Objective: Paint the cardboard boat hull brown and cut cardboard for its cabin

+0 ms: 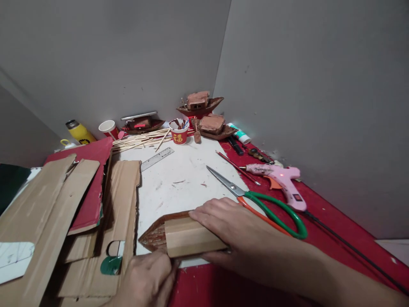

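Note:
A brown model boat [154, 235] lies on the white sheet near the front edge, its pointed end to the left. A folded piece of cardboard [191, 238] sits over its middle like a roof. My right hand [220, 226] is closed across the cardboard and the boat's right end, with the thumb on the near side and the fingers on the far side. With curled fingers, my left hand [150, 275] grips the boat's near side by the cardboard's left edge. Its fingertips are hidden.
Cardboard sheets [123, 204] are piled at left. Scissors [255, 200], a pink glue gun [281, 175] and a pencil [236, 166] lie right. Behind are a ruler [157, 159], thin sticks [137, 140], a paper cup [179, 135], finished-looking boats [200, 102] and a yellow bottle [79, 132].

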`<state>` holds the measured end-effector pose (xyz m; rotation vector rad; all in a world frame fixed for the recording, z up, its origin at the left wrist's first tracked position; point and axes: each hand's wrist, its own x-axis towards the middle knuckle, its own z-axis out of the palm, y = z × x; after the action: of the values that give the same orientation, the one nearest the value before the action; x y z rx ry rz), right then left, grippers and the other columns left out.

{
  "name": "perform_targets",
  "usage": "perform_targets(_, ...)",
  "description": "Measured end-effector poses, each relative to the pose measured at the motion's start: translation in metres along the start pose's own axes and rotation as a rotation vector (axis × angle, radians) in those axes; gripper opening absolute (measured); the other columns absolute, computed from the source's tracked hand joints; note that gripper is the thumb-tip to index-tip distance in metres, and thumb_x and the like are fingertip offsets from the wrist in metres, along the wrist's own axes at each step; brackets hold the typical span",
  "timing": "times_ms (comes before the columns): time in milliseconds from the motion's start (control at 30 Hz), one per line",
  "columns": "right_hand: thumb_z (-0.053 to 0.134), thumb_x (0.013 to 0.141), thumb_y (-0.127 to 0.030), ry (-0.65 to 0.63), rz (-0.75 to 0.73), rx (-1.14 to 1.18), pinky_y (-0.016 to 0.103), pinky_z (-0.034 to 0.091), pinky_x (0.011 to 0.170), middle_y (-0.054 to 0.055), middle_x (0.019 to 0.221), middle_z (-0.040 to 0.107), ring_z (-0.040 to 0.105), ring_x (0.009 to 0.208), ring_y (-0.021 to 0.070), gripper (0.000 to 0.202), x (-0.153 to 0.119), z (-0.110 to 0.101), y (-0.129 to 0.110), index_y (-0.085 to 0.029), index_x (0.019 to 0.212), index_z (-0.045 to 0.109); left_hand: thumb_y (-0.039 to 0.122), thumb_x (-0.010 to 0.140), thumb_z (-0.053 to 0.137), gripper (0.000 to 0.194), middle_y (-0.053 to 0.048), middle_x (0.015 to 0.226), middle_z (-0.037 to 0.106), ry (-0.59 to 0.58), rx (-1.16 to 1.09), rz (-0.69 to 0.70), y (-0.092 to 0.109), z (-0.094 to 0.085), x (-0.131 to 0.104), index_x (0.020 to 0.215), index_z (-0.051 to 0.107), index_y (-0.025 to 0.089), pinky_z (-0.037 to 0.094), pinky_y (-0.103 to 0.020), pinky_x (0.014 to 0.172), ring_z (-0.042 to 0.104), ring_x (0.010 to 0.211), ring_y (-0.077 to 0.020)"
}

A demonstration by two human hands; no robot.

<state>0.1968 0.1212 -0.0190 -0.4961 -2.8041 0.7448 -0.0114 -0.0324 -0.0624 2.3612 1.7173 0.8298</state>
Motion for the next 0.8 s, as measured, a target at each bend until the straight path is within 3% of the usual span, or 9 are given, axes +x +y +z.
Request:
perform_targets(167, 0.072, 0.083, -0.041, 0.023, -0.039, 0.086, 0.041, 0.049, 0.096, 0.012, 0.125, 0.067, 0.061, 0.113, 0.0279, 0.056, -0.008, -0.012, 0.005, -0.020, 0.132, 0.054, -0.001, 0.088, 0.044, 0.029, 0.001, 0.057, 0.055, -0.083, 0.082, 0.078, -0.010, 0.004, -0.008, 0.072, 0.045, 0.024, 0.034, -0.026, 0.047, 0.053, 0.045, -0.0127)
perform_targets(300, 0.056, 0.091, -0.028, 0.034, 0.010, 0.081, 0.040, 0.049, 0.101, 0.012, 0.131, 0.065, 0.058, 0.123, 0.0268, 0.042, -0.010, -0.031, 0.021, -0.020, 0.132, 0.057, -0.001, 0.089, 0.044, 0.029, 0.002, 0.058, 0.055, -0.091, 0.079, 0.100, -0.013, 0.003, -0.010, 0.073, 0.046, 0.024, 0.035, -0.026, 0.048, 0.053, 0.046, -0.0126)
perform_targets(433, 0.052, 0.089, -0.019, 0.036, 0.129, 0.046, 0.044, 0.046, 0.106, 0.013, 0.136, 0.062, 0.057, 0.126, 0.0278, 0.046, -0.008, -0.040, 0.041, -0.016, 0.134, 0.059, -0.001, 0.088, 0.046, 0.032, 0.003, 0.056, 0.051, -0.082, 0.079, 0.093, -0.011, -0.002, -0.005, 0.070, 0.041, 0.025, 0.033, -0.026, 0.047, 0.049, 0.045, -0.0120)
perform_targets(567, 0.063, 0.082, -0.017, -0.086, 0.135, 0.143, 0.039, 0.046, 0.104, 0.013, 0.134, 0.063, 0.058, 0.123, 0.0271, 0.051, -0.001, -0.034, 0.044, -0.014, 0.133, 0.061, 0.000, 0.090, 0.048, 0.032, 0.005, 0.056, 0.047, -0.036, 0.063, 0.103, -0.009, -0.006, 0.002, 0.071, 0.039, 0.024, 0.029, -0.026, 0.047, 0.046, 0.044, -0.0109)
perform_targets(800, 0.060, 0.079, -0.007, -0.038, 0.104, 0.089, 0.033, 0.050, 0.086, 0.011, 0.106, 0.074, 0.067, 0.100, 0.0246, 0.039, 0.016, -0.015, 0.030, -0.015, 0.115, 0.072, 0.002, 0.092, 0.051, 0.034, 0.006, 0.055, 0.044, 0.034, 0.056, 0.109, -0.006, -0.007, 0.010, 0.070, 0.038, 0.024, 0.025, -0.026, 0.046, 0.041, 0.043, -0.0094)
